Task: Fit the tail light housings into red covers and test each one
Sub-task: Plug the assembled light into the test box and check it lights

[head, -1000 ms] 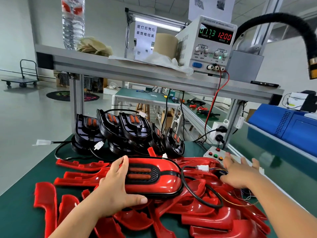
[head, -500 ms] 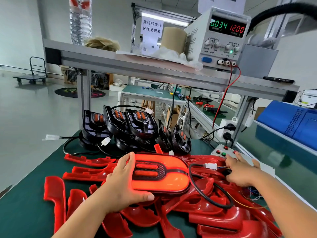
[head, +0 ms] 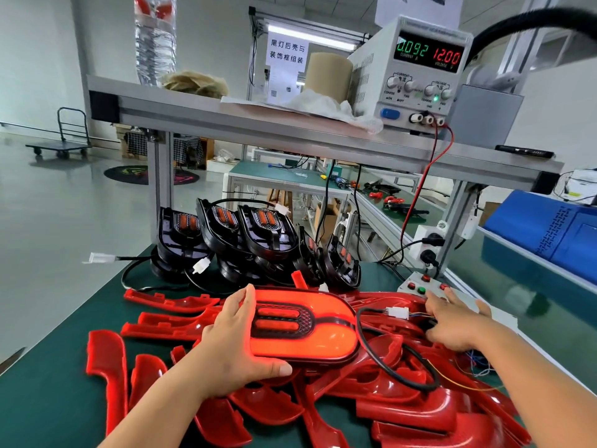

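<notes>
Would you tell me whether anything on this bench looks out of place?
A white connector on a black lead pokes past the left edge of the bench, over the floor, where it might snag. The red covers lie in a loose heap.

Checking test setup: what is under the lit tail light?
Beneath the lit tail light: a pile of loose red covers on the green mat. Its body and the left hand hide what sits directly beneath.

Everything is being watched from one wide camera on the head, pointed forward and down. The left hand (head: 232, 344) and right hand (head: 458, 321) are being seen close up, the shelf (head: 290, 124) far past the fingertips (head: 248, 290).
</notes>
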